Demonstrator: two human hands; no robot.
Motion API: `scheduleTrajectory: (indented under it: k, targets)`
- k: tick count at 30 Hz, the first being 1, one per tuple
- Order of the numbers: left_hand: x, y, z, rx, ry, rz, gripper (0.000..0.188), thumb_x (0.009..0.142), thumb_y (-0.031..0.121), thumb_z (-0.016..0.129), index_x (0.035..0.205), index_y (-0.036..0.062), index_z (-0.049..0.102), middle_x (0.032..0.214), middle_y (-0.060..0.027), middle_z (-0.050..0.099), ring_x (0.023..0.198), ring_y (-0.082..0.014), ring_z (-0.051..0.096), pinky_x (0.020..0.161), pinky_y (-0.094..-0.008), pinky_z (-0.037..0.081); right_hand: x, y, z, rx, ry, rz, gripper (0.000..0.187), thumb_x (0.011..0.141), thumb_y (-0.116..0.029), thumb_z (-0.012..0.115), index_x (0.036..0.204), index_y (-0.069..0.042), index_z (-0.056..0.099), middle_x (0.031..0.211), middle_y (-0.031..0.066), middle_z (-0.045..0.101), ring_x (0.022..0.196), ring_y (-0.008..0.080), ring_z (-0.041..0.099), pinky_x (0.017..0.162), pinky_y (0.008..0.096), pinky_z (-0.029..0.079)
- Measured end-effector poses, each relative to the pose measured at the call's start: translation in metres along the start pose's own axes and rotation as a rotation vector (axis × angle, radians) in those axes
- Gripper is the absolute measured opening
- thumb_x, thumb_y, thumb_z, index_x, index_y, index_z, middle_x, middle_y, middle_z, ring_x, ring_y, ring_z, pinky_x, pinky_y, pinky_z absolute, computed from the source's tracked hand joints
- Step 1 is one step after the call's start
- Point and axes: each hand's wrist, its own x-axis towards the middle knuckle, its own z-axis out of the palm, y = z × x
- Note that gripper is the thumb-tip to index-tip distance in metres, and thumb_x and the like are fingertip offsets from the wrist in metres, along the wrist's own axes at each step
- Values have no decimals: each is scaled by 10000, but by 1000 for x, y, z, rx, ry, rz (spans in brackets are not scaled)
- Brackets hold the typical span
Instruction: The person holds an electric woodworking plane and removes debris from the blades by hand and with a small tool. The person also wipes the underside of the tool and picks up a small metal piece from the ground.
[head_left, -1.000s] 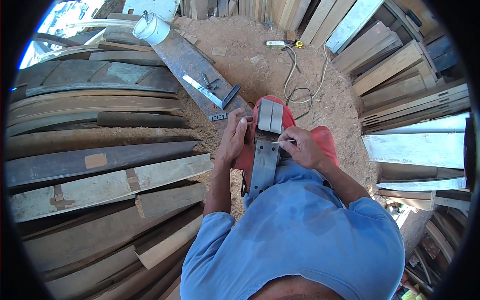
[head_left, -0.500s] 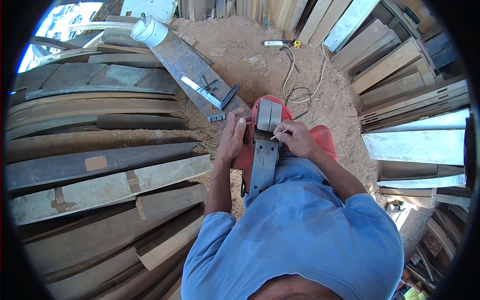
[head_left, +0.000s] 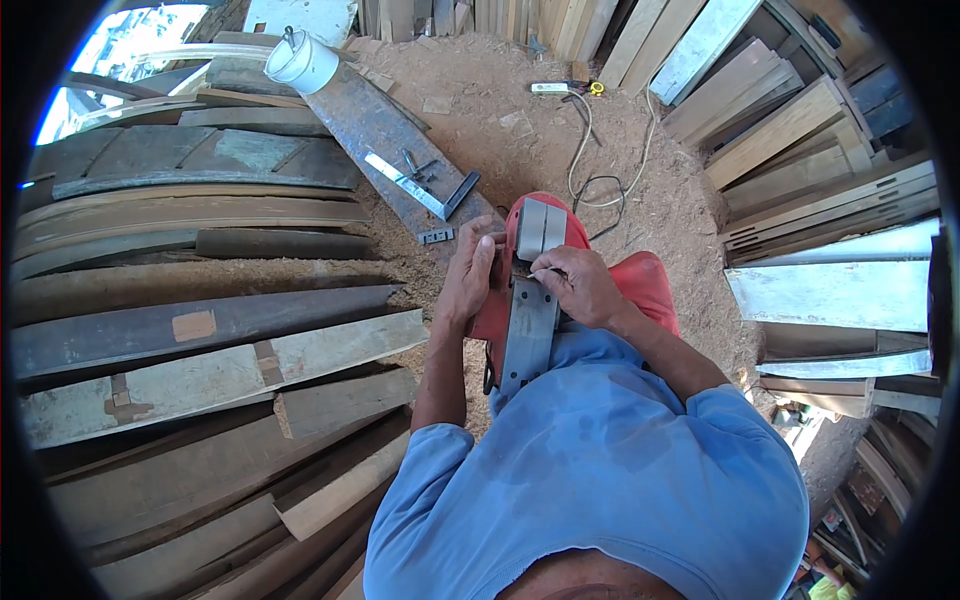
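Observation:
An electric hand planer with a red body lies upside down on my lap, its grey metal sole facing up. My left hand is closed round the planer's left side, near the gap between the two sole plates. Over that gap, my right hand pinches a thin, light-coloured stick, now mostly hidden by the fingers. Its fingertips are at the gap, where the cutter sits in shadow.
Ahead, a board bears a try square, small metal parts and a white bucket. Planks are piled on the left; more timber leans at right. A cord and power strip lie on the sawdust-covered ground.
My right hand has shifted slightly left and turned over the planer's gap, and the stick that showed between its fingers is now mostly out of sight. My left hand keeps its hold.

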Motion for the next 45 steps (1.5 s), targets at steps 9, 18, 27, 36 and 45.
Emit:
scheduleTrajectory:
  k: [9, 18, 27, 36, 45]
  targets:
    - [-1, -1, -4, -37, -14, -29, 502, 1125, 410, 355, 1497, 74, 335, 1287, -200, 637, 1098, -227, 640, 902, -357, 532, 17, -5, 16, 160, -38, 8, 100, 964, -68, 662, 1009, 9, 707, 855, 121, 711, 771, 222, 693, 727, 346, 547]
    - [-2, 0, -2, -107, 7, -41, 541, 1124, 434, 335, 1508, 54, 314, 1280, -197, 641, 1071, -217, 643, 873, -350, 541, -10, -4, -18, 10, -66, 70, 104, 991, -106, 625, 1067, -37, 608, 986, 126, 714, 910, 278, 676, 819, 391, 531]
    - [-3, 10, -7, 46, -112, 13, 595, 1051, 315, 539, 1516, 28, 304, 1368, -216, 578, 1237, -293, 591, 1025, -415, 484, -13, -8, -2, -293, -215, 1, 182, 949, -169, 674, 1061, -59, 582, 1002, 121, 672, 1007, 361, 614, 893, 477, 481]
    - [11, 4, -19, 364, -399, 339, 768, 928, 110, 680, 1562, 3, 261, 1556, -177, 361, 1475, -307, 363, 1229, -444, 270, -4, -9, -15, -70, 0, 70, 121, 929, -164, 689, 965, -63, 634, 886, 122, 662, 859, 347, 614, 794, 463, 470]
    - [9, 8, -15, 284, -399, 300, 730, 901, -73, 637, 1542, 14, 299, 1543, -163, 384, 1483, -284, 375, 1215, -429, 310, -8, 7, 7, 277, -49, 212, 104, 950, -125, 676, 983, -27, 674, 894, 87, 694, 841, 229, 645, 776, 369, 503]
